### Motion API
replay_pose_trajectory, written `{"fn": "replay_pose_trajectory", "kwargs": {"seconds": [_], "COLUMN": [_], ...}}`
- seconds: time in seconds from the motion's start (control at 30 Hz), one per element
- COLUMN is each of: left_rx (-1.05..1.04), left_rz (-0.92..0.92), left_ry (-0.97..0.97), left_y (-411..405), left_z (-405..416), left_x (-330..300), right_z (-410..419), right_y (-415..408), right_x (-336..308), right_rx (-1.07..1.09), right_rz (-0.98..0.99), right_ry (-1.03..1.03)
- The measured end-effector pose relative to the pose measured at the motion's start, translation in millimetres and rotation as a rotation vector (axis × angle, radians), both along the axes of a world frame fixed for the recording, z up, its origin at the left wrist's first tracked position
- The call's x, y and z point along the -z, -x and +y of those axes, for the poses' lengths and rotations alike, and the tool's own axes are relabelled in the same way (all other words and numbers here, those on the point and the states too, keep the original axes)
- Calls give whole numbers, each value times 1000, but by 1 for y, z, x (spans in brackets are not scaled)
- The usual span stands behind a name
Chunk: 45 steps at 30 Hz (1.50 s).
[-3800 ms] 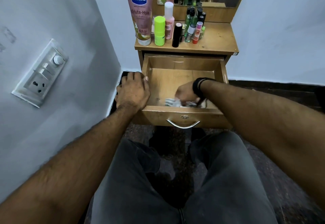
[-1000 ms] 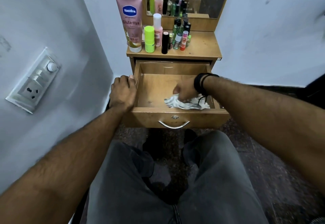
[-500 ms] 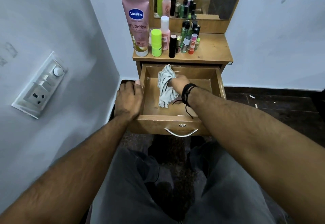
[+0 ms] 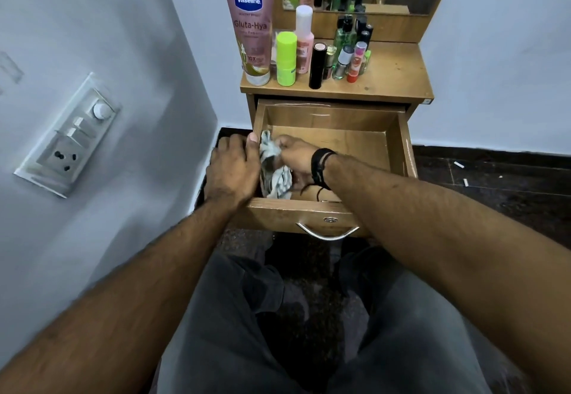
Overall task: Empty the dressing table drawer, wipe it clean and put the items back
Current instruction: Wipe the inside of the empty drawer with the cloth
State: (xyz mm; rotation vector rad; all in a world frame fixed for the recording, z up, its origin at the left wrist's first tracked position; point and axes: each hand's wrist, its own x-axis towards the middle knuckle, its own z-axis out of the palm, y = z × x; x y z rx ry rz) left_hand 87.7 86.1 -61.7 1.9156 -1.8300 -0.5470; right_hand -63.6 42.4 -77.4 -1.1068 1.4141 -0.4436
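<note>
The drawer (image 4: 333, 134) of the dressing table stands pulled out, its wooden floor bare apart from the cloth. The right hand (image 4: 293, 158) is closed around a crumpled striped cloth (image 4: 275, 174) and presses it against the inside of the left wall. The left hand (image 4: 233, 168) rests curled over the rim of that same wall, gripping it, touching the cloth. On the surface (image 4: 392, 75) above stand the removed items: a pink Vaseline tube (image 4: 251, 23), a lime green bottle (image 4: 286, 58), a black tube (image 4: 318, 66) and a cluster of small bottles (image 4: 352, 50).
</note>
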Motion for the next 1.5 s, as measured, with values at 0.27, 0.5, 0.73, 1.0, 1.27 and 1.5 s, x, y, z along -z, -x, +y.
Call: {"fn": "replay_pose_trajectory", "kwargs": {"seconds": [0.27,0.5,0.73,1.0,1.27,1.5], "left_rx": [14,36,31,13,34,42], "left_rz": [-13,-46,-88,-81,-75,-77], "left_ry": [-5,-25,-13,-16,-5,-10], "left_y": [0,-1,1,1,1,0], "left_z": [2,1,0,0,2,2], "left_x": [-1,0,1,3,2,2], "right_z": [2,-22,-49,-55,-33,-24], "right_y": [1,0,-31,-1,85,86], "right_x": [8,18,20,23,19,11], "right_rx": [-312,243,630,899,1294,1270], "right_rz": [64,-107,-101,-51,29,66], "right_ry": [-87,25,285,233,186,333]}}
